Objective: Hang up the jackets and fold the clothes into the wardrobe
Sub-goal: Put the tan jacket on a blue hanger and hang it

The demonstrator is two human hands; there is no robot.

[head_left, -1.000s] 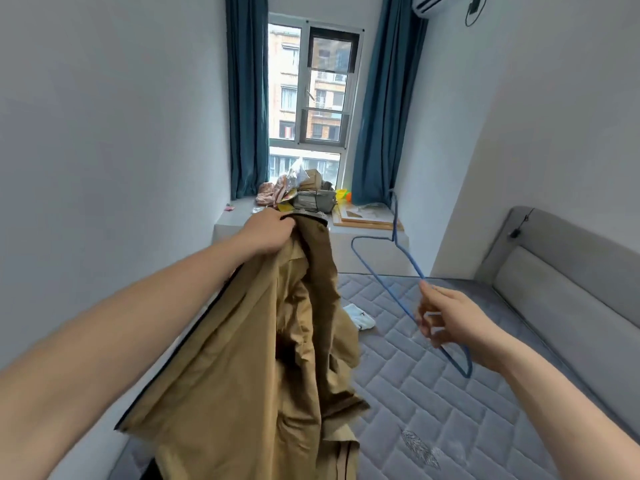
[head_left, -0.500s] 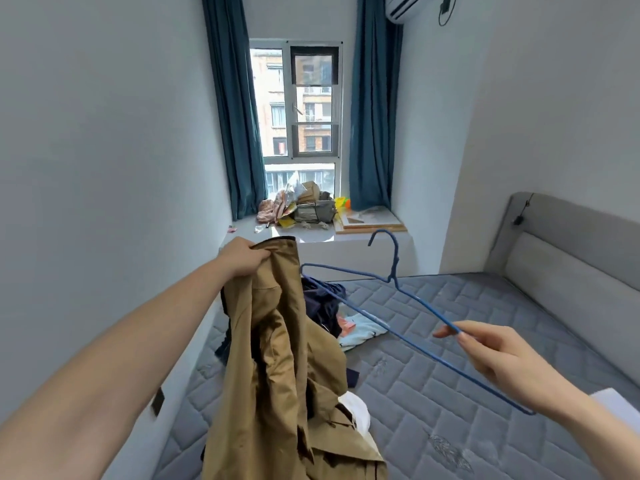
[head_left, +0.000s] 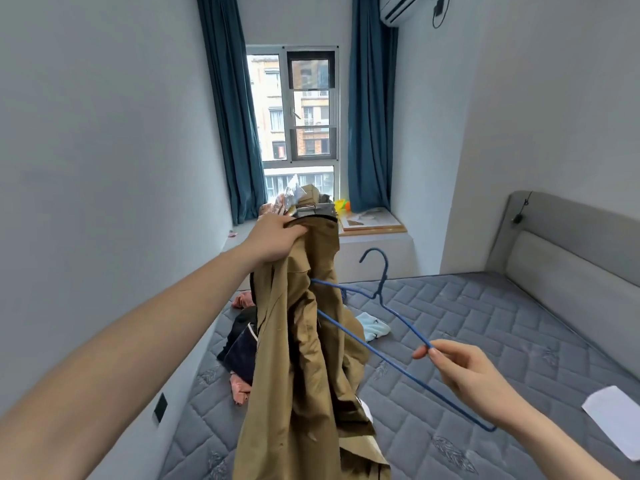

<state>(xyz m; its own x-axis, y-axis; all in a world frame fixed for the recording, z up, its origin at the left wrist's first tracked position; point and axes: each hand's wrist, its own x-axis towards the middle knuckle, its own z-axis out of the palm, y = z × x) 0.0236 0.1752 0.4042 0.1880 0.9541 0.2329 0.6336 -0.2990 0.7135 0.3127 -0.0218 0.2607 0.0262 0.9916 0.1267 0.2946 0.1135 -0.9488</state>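
My left hand [head_left: 277,239] grips the collar of a tan jacket [head_left: 304,358] and holds it up so it hangs down over the bed. My right hand [head_left: 467,372] pinches one end of a blue wire hanger [head_left: 381,299]. The hanger's far end touches the jacket's right side below the collar, and its hook points up. A heap of dark, pink and light-blue clothes [head_left: 242,344] lies on the mattress behind the jacket, partly hidden by it.
The grey quilted mattress [head_left: 485,341] fills the lower right, with a padded headboard [head_left: 571,258] at the right. A white sheet of paper [head_left: 613,420] lies near the right edge. The window ledge [head_left: 374,230] holds clutter. A wall stands close at left.
The left hand has lifted the jacket collar higher. The hanger's far end has moved left until it meets the jacket. The view has tilted upward.
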